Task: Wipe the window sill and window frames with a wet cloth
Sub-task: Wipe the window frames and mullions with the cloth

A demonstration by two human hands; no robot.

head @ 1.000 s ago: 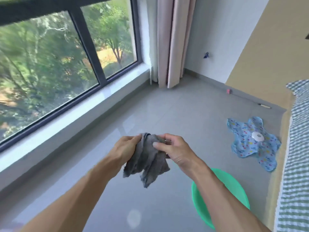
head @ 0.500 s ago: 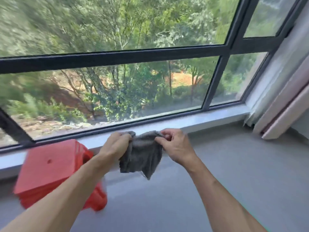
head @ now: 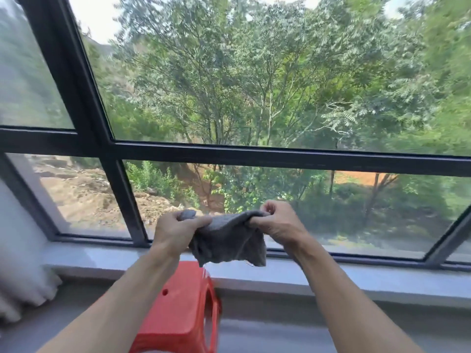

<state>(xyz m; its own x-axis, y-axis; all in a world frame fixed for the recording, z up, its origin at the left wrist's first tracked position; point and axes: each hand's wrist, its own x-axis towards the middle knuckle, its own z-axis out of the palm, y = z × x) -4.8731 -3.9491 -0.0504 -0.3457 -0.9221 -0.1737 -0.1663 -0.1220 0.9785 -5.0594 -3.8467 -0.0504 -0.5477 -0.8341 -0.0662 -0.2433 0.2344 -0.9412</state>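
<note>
Window sill behind; both hands' grip stretches cloth horizontally, left-right.

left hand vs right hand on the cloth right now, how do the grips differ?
The left hand wraps one upper corner of the grey cloth in a closed fist, and a tuft of fabric sticks up above it. The right hand pinches the other corner in bunched fingertips, and sits slightly higher than the left hand. Both hands hold the cloth spread between them in the air, in front of the window sill, with the cloth hanging clear of it.
</note>
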